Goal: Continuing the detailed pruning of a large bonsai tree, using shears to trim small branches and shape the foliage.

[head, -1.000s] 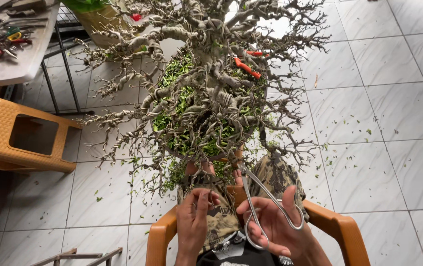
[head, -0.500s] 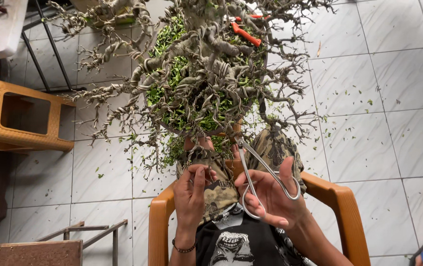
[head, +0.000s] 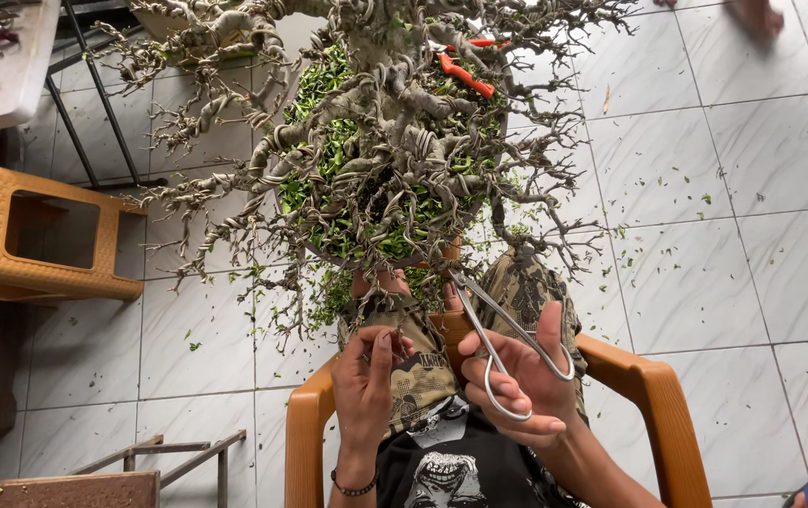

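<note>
Trimming a twisted little tree from an orange chair.

The tree stands just beyond both hands, its bare curled twigs spreading wide over green leaves, with an orange-handled cutter lying among its far branches. The right hand is closed around the loops of long steel scissors, whose blades point up and away toward the lowest twigs. Just beside it, the left hand pinches a thin twig tip between narrowed fingers. Under both hands is the chair; leaf scraps dot the tiled floor beyond the right hand, and a woven orange stool sits well off past the left.
</note>
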